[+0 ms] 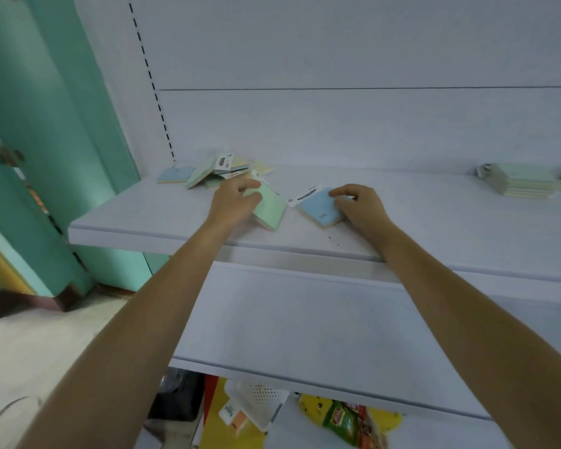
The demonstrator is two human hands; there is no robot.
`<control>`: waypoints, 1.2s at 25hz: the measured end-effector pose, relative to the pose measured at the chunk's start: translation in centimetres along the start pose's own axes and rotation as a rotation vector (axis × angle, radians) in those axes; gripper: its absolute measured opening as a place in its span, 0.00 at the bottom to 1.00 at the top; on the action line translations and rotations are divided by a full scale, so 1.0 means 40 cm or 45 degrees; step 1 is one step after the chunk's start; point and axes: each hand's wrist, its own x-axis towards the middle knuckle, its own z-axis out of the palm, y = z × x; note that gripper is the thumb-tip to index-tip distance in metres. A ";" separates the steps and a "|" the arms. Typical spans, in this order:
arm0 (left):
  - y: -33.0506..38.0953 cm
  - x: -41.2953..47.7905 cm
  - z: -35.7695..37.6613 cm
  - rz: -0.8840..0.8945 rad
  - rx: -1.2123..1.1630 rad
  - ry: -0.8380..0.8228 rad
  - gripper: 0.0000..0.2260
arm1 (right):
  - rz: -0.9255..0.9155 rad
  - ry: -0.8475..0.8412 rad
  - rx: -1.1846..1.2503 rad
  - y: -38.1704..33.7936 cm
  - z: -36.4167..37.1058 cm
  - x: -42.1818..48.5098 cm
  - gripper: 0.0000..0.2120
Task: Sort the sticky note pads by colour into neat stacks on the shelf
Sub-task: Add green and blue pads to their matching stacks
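The left hand (237,199) curls round a green pad (271,209), tilted up off the shelf (434,228). The right hand (360,205) grips the right edge of a blue pad (319,207) lying just beside it. A loose pile (217,173) sits back left, a neat stack (528,183) far right.

White shelf (434,222), pale green pad (271,207), light blue pad (319,209) with a white, black-printed label (303,196), loose pile (221,171) in mint, cream yellow and blue, far stack (528,183) mint over yellow, teal door (62,108), black dashed slots (146,64) up the white back panel (337,124).
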 end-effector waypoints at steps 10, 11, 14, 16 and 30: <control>0.032 0.022 0.018 -0.076 -0.179 -0.140 0.21 | 0.250 -0.321 0.084 -0.027 -0.102 0.000 0.20; 0.039 0.025 0.041 -0.058 -0.207 -0.133 0.21 | 0.215 -0.229 0.148 -0.008 -0.114 -0.013 0.21; 0.080 0.008 0.135 -0.025 -0.311 -0.131 0.21 | 0.105 0.015 0.164 0.049 -0.194 -0.031 0.21; 0.122 -0.012 0.202 0.013 -0.373 -0.155 0.22 | 0.104 0.120 0.183 0.082 -0.264 -0.037 0.21; 0.508 -0.160 0.790 0.087 -0.561 -0.136 0.20 | 0.145 0.312 0.137 0.391 -0.944 -0.113 0.21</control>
